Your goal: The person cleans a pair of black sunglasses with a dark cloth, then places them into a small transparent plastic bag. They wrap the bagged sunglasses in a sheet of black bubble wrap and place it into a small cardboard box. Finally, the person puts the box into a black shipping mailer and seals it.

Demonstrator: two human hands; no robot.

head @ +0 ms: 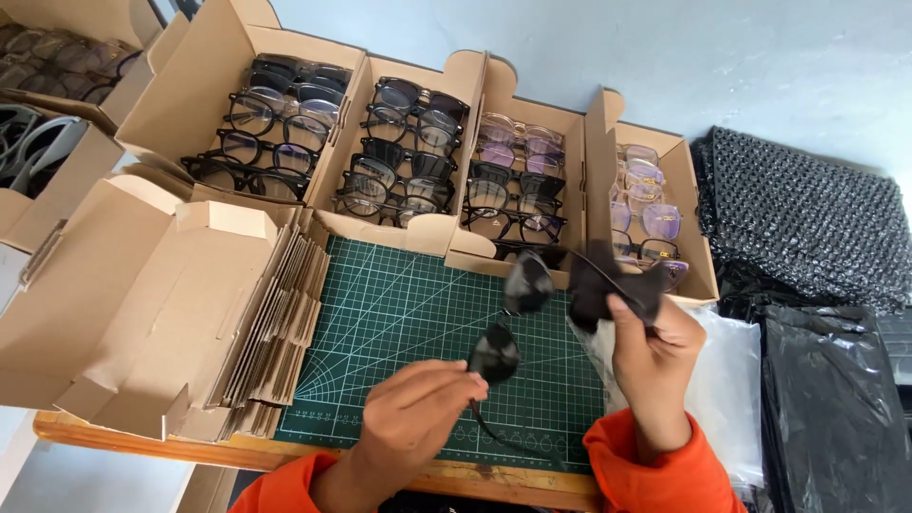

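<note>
My left hand (418,413) grips a pair of black-framed glasses (508,318) by one side, holding them above the green cutting mat (399,304). One temple arm hangs down toward the mat's near edge. My right hand (655,356) pinches a dark cloth (608,280) against the upper lens. Both sleeves are orange.
Several open cardboard boxes (456,237) of glasses line the back of the mat. A stack of flat folded cartons (190,313) lies at the left. Black mesh padding (807,218), black bags (831,408) and a clear plastic bag (727,380) are at the right. The wooden table edge (142,437) is close.
</note>
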